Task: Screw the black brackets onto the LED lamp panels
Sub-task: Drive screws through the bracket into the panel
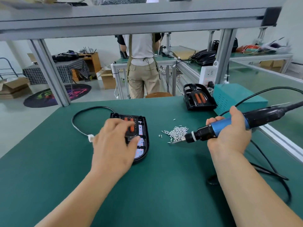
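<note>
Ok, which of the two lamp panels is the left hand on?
The near lamp panel, left of the screw pile, under the left hand. The other lamp panel sits untouched beside the teal box.

both bare forearms reach forward, hands well apart

left hand [114,141] palm down, fingers spread and slightly bent, blurred; right hand [229,133] curled round an electric screwdriver [265,116], thumb over the top, wrist turned inward.

On the green mat [164,185], the left hand [113,141] lies spread over a lamp panel [143,128] (fingers blurred), while the right hand [229,133] grips an electric screwdriver [219,126], its bit beside the screw pile [177,132].
</note>
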`<state>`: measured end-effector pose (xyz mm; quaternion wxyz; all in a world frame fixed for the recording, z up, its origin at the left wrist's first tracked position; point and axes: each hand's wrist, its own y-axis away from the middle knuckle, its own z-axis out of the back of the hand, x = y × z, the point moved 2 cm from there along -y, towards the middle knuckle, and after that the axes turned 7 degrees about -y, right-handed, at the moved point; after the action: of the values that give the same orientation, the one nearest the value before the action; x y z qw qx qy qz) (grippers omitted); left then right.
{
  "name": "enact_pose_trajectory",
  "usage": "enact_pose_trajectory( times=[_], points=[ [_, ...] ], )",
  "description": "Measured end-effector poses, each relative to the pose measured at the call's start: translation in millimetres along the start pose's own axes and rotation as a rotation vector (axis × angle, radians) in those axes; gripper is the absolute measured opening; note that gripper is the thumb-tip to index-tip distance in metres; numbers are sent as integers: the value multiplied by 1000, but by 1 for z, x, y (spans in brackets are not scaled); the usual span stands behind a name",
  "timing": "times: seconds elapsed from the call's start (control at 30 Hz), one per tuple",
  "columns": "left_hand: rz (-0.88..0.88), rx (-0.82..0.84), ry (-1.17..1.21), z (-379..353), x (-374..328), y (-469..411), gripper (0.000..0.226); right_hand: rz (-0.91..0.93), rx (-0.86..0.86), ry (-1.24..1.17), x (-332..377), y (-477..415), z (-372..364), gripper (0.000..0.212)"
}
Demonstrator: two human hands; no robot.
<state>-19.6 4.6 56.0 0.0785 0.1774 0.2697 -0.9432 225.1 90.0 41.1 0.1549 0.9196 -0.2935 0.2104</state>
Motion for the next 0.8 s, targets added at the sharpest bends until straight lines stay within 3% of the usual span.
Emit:
enact_pose_trajectory(
  times=[0.13,0.3,0.43,0.8],
  points=[
    [-307,201,-224,-32,-44,-1,22,3,5,1,0,0,-1,20],
    [-299,294,-465,-68,-66,-24,16,-1,1,8,2,-1,1,20],
    [-246,365,-416,-83,-67,-28,14,-4,-1,3,1,-3,1,21],
    [-253,286,-171,-80,-62,-20,19,-52,8,-32,2,0,0,23]
  ],
)
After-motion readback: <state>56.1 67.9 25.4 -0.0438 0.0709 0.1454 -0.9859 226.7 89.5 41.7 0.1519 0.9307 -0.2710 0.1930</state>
